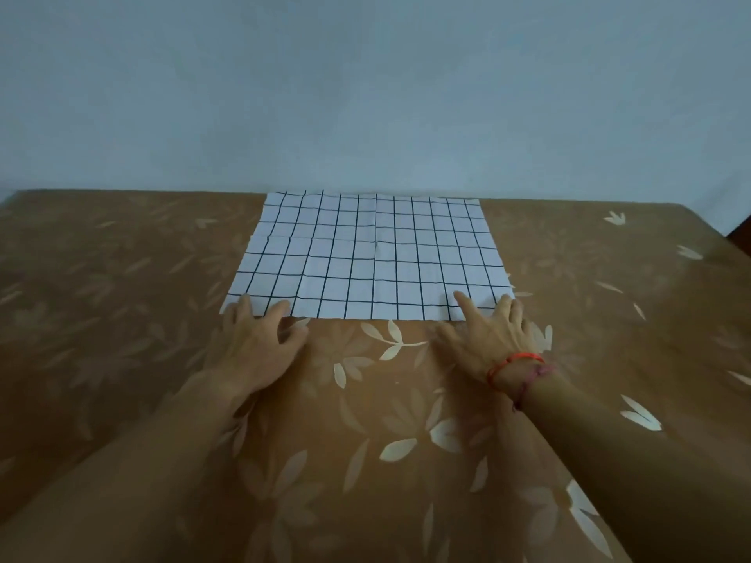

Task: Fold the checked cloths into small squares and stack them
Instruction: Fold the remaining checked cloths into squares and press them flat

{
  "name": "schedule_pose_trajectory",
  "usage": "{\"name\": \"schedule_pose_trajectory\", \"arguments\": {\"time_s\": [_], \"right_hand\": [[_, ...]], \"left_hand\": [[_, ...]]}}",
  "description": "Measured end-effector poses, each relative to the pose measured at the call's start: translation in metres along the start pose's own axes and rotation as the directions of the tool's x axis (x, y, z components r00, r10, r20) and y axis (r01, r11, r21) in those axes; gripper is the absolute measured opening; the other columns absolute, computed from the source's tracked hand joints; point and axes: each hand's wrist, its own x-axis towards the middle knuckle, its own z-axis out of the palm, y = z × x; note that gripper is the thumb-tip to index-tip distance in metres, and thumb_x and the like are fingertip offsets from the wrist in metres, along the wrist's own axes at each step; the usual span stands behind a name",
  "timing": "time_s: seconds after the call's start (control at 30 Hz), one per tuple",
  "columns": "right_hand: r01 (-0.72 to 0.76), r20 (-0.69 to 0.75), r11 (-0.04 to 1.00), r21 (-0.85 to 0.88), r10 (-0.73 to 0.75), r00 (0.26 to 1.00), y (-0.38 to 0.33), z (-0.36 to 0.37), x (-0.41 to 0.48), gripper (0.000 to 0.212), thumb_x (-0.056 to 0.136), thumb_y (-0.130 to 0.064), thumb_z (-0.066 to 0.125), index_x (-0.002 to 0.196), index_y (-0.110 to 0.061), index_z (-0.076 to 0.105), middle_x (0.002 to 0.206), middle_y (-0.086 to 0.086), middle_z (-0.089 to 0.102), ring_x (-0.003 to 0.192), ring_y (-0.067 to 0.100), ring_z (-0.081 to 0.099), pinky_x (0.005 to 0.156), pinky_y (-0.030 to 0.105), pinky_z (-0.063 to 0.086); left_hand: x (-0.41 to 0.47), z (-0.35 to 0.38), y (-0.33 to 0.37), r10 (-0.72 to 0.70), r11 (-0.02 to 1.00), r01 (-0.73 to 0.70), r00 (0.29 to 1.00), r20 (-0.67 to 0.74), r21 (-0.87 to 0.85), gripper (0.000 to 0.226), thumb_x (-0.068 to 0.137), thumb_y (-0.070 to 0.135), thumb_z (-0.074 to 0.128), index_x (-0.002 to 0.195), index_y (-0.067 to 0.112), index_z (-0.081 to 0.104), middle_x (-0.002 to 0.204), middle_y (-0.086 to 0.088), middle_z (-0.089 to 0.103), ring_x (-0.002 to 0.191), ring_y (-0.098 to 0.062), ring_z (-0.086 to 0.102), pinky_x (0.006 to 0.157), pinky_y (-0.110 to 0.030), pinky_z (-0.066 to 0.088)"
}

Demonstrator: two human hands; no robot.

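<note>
A white cloth with a black check pattern (372,256) lies spread flat on the table, reaching the far edge by the wall. It shows faint fold creases across its middle. My left hand (256,339) rests palm down at the cloth's near left corner, fingertips on the hem. At the near right corner my right hand (489,333) lies flat with fingers spread, its fingertips on the cloth. Neither hand has a pinch on the fabric that I can make out. A red string bracelet circles my right wrist.
The table (122,319) wears a brown covering with pale leaf and flower prints. A plain pale wall (365,95) rises right behind the table's far edge. The table's right corner (727,233) drops off at the far right.
</note>
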Motion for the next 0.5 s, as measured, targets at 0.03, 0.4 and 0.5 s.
{"name": "schedule_pose_trajectory", "arguments": {"time_s": [0.03,0.4,0.5], "right_hand": [[-0.022,0.008,1.0,0.02,0.022,1.0,0.001,0.002,0.003,0.068,0.084,-0.074,0.027,0.144,-0.043,0.02,0.152,0.028,0.013,0.143,0.042,0.008,0.116,0.052,0.014],[0.091,-0.142,0.996,0.015,-0.088,0.986,0.001,0.006,-0.004,0.054,0.091,-0.049,0.037,0.116,-0.006,0.058,0.125,0.006,0.055,0.126,0.025,0.043,0.111,0.04,0.029],[0.12,-0.19,0.991,0.057,-0.107,0.976,-0.002,-0.008,-0.021,0.015,0.083,-0.024,0.052,0.083,-0.01,0.057,0.098,0.004,0.06,0.104,0.03,0.054,0.091,0.037,0.039]], "left_hand": [[0.002,0.002,0.0,-0.007,1.0,0.007,1.0,0.021,0.025,0.061,0.092,0.064,0.032,0.146,0.036,0.029,0.153,-0.019,0.021,0.142,-0.035,0.015,0.113,-0.049,0.019],[-0.007,0.001,-0.001,0.026,0.998,-0.024,0.999,-0.036,0.057,0.052,0.096,0.048,0.037,0.125,0.008,0.05,0.145,-0.011,0.042,0.133,-0.026,0.038,0.105,-0.045,0.033],[-0.017,-0.002,-0.004,0.045,0.999,-0.043,0.996,-0.074,0.024,0.041,0.095,0.042,0.041,0.115,0.009,0.053,0.137,-0.009,0.049,0.125,-0.025,0.046,0.099,-0.043,0.04]]}}
